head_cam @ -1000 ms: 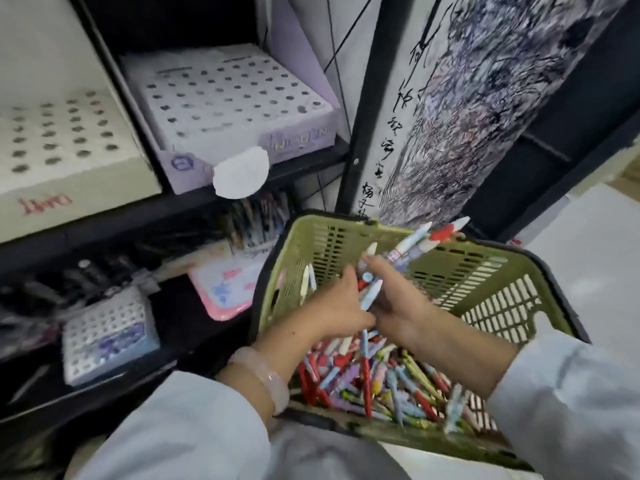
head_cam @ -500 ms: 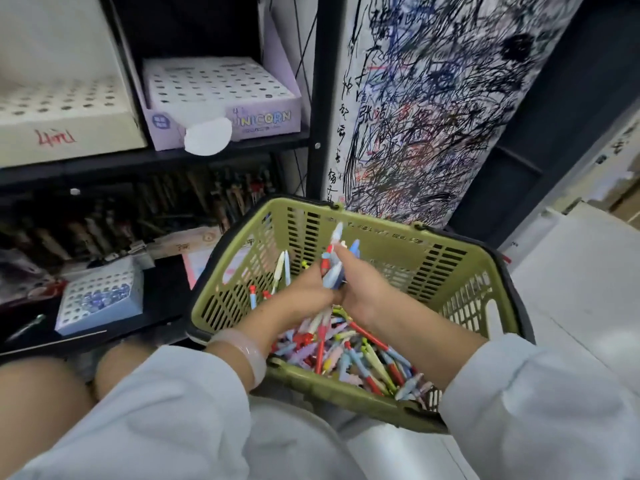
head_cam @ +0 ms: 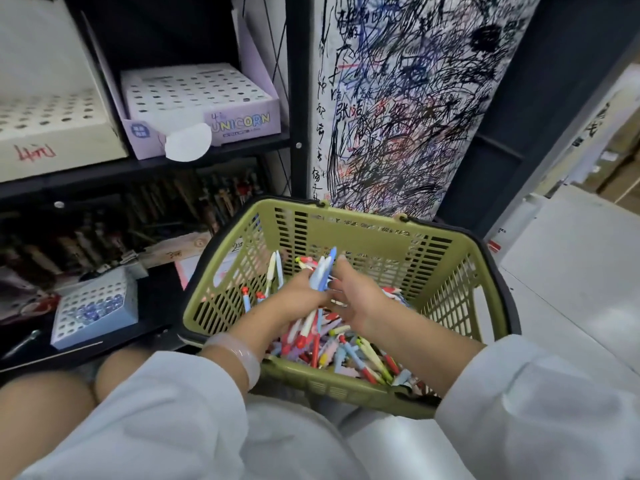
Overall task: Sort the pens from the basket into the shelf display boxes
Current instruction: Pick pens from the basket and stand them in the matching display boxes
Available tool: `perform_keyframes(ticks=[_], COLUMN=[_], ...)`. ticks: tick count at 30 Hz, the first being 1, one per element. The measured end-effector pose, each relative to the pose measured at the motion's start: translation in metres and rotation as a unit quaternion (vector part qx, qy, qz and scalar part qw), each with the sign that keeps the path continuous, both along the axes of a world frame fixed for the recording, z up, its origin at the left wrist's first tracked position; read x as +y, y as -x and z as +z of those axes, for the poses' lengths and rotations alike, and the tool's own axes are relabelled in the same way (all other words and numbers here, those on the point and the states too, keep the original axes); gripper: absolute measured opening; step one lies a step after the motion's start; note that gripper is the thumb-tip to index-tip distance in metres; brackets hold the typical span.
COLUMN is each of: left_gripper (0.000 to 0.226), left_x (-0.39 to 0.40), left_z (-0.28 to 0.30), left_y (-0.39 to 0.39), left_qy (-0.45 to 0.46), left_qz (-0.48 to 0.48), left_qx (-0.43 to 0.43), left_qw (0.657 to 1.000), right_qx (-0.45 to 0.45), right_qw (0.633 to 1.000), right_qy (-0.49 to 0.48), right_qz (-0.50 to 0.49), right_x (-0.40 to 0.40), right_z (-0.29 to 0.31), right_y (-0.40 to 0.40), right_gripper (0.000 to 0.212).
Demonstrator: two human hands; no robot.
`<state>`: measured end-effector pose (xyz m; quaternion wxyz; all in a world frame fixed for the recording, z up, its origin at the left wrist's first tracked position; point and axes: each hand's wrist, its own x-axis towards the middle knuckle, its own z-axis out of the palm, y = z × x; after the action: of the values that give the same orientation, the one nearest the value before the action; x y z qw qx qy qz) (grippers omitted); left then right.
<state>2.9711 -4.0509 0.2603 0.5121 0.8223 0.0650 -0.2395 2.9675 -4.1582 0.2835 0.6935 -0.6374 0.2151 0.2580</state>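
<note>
Pens [head_cam: 346, 355] fill basket [head_cam: 349, 230]; my left hand [head_cam: 298, 299] grips a bundle [head_cam: 322, 275], right hand [head_cam: 360, 299] open beside it; unicorn box [head_cam: 194, 91] at ten o'clock stands unfilled; sorting barely begun.

Slotted matt plastic basket [head_cam: 374, 233] holds glossy plastic pens [head_cam: 346, 355] (cardboard boxes [head_cam: 194, 98] beside).

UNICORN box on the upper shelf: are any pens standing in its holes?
No, the UNICORN box shows only empty holes across its top.
</note>
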Motion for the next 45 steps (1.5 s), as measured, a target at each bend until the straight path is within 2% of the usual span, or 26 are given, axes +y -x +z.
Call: perform_keyframes(ticks=[2, 3, 4, 5, 6, 7, 8, 9, 10, 12, 14, 17, 20, 22, 23, 25, 27, 29, 30, 31, 33, 36, 38, 41, 43, 45], left_gripper=[0.046, 0.042, 0.037, 0.033, 0.03, 0.028, 0.025, 0.02, 0.016, 0.01, 0.01, 0.02, 0.044, 0.056, 0.061, 0.06, 0.031, 0.037, 0.04, 0.038, 0.036, 0.031, 0.021, 0.021, 0.019, 0.017], left_x=[0.011, 0.018, 0.024, 0.031, 0.035, 0.038, 0.04, 0.041, 0.041, 0.043, 0.045, 0.055, 0.073, 0.083, 0.086, 0.089, 0.086, 0.082, 0.082, 0.084, 0.09, 0.103, 0.112, 0.132, 0.147, 0.159], left_z=[0.004, 0.006, 0.011, 0.015, 0.02, 0.025, 0.028, 0.031, 0.034, 0.037, 0.04, 0.047, 0.055, 0.057, 0.057, 0.053, 0.05, 0.049, 0.052, 0.057, 0.071, 0.091, 0.1, 0.114, 0.125, 0.14], left_y=[-0.004, -0.006, -0.007, -0.008, -0.009, -0.009, -0.01, -0.009, -0.008, -0.007, -0.006, -0.004, -0.003, 0.0, 0.001, 0.002, 0.003, 0.006, 0.006, 0.007, 0.009, 0.009, 0.009, 0.01, 0.011, 0.013], left_qy=[-0.008, -0.02, -0.036, -0.05, -0.053, -0.046, -0.04, -0.039, -0.033, 0.066, 0.18, 0.261, 0.364, 0.44, 0.467, 0.483, 0.407, 0.314, 0.316, 0.339, 0.381, 0.35, 0.32, 0.302, 0.308, 0.311], left_qz=[0.027, 0.031, 0.025, 0.015, 0.0, -0.02, -0.043, -0.058, -0.059, -0.027, 0.011, 0.02, 0.016, 0.007, 0.017, 0.065, 0.119, 0.128, 0.12, 0.118, 0.107, 0.15, 0.223, 0.292, 0.296, 0.268], left_qx=[-0.003, -0.002, 0.0, 0.002, 0.003, 0.005, 0.008, 0.015, 0.028, 0.087, 0.135, 0.177, 0.192, 0.181, 0.17, 0.117, 0.0, -0.105, -0.133, -0.147, -0.15, -0.17, -0.194, -0.215, -0.235, -0.251], left_qw=[1.0, 0.999, 0.999, 0.999, 0.999, 0.999, 0.998, 0.997, 0.997, 0.994, 0.974, 0.949, 0.911, 0.88, 0.867, 0.865, 0.906, 0.935, 0.931, 0.922, 0.906, 0.909, 0.9, 0.882, 0.873, 0.877], right_qx=[-0.1, -0.207, -0.346, -0.479, -0.584, -0.653, -0.68, -0.681, -0.671, -0.673, -0.676, -0.694, -0.638, -0.577, -0.551, -0.486, -0.395, -0.308, -0.271, -0.235, -0.181, -0.143, -0.161, -0.204, -0.22, -0.214], right_qw=[0.99, 0.956, 0.871, 0.743, 0.593, 0.453, 0.355, 0.309, 0.298, 0.309, 0.355, 0.413, 0.493, 0.551, 0.591, 0.713, 0.827, 0.896, 0.913, 0.92, 0.908, 0.883, 0.88, 0.863, 0.839, 0.825], right_qy=[0.089, 0.183, 0.3, 0.396, 0.461, 0.5, 0.518, 0.524, 0.526, 0.514, 0.485, 0.429, 0.426, 0.441, 0.429, 0.351, 0.229, 0.106, 0.046, -0.008, -0.082, -0.135, -0.104, 0.005, 0.062, 0.065], right_qz=[0.046, 0.103, 0.178, 0.247, 0.307, 0.344, 0.377, 0.408, 0.429, 0.433, 0.426, 0.406, 0.41, 0.411, 0.404, 0.364, 0.327, 0.303, 0.301, 0.313, 0.369, 0.427, 0.434, 0.463, 0.494, 0.519], right_x=[-0.007, -0.013, -0.02, -0.023, -0.024, -0.023, -0.02, -0.016, -0.01, 0.0, 0.006, 0.014, 0.023, 0.025, 0.025, 0.027, 0.035, 0.046, 0.052, 0.057, 0.068, 0.087, 0.105, 0.13, 0.143, 0.153], right_z=[0.001, 0.002, 0.004, 0.007, 0.011, 0.014, 0.016, 0.018, 0.019, 0.018, 0.018, 0.017, 0.021, 0.021, 0.023, 0.027, 0.034, 0.041, 0.045, 0.051, 0.064, 0.084, 0.098, 0.119, 0.133, 0.147], right_y=[-0.005, -0.009, -0.013, -0.017, -0.021, -0.025, -0.029, -0.033, -0.036, -0.044, -0.048, -0.046, -0.047, -0.052, -0.054, -0.055, -0.05, -0.043, -0.039, -0.035, -0.028, -0.021, -0.021, -0.026, -0.029, -0.034], right_gripper=[0.047, 0.048, 0.054, 0.06, 0.064, 0.066, 0.066, 0.063, 0.059, 0.05, 0.046, 0.037, 0.02, 0.018, 0.017, 0.015, 0.032, 0.036, 0.034, 0.032, 0.019, 0.014, 0.014, 0.019, 0.02, 0.023])
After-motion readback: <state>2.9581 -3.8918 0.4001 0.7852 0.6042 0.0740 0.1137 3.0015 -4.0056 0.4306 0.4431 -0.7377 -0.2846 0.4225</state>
